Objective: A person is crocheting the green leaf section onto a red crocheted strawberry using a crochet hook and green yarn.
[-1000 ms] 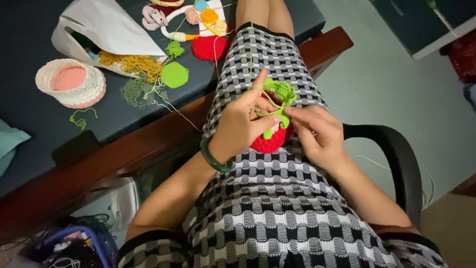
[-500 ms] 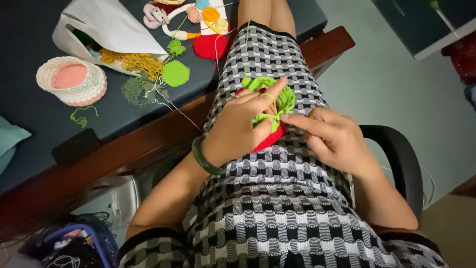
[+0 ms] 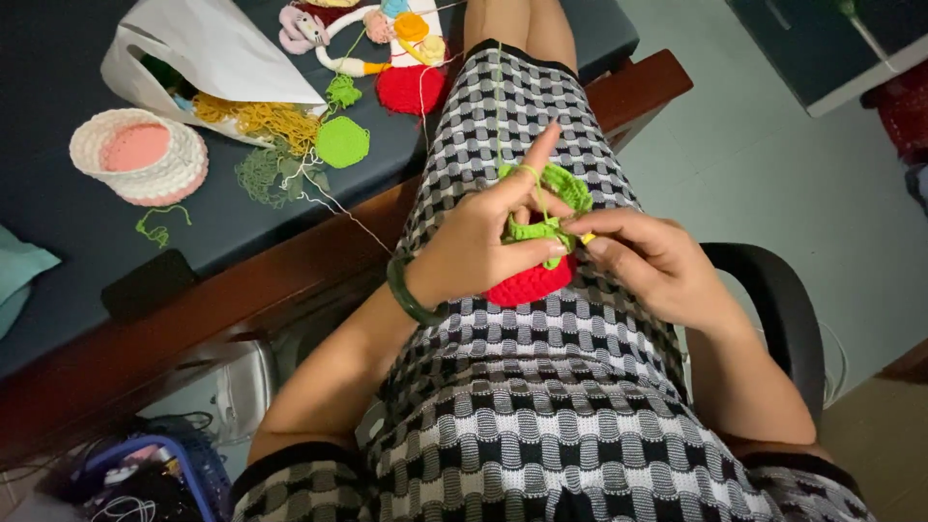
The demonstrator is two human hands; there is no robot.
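- Left hand (image 3: 480, 242) is covering most of the red-and-green crochet piece (image 3: 530, 282).
- Crochet hook (image 3: 587, 238) is showing only a yellow tip; right hand (image 3: 657, 261) is hiding the rest.
- Frame edges are cutting off the blue basket (image 3: 184, 474) and teal cloth (image 3: 17, 275).

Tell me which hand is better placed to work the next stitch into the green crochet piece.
The right hand, probably. Its fingertips pinch what looks like a yellow hook at the edge of the green crochet piece. The left hand already holds that piece, with green yarn looped over its raised forefinger.
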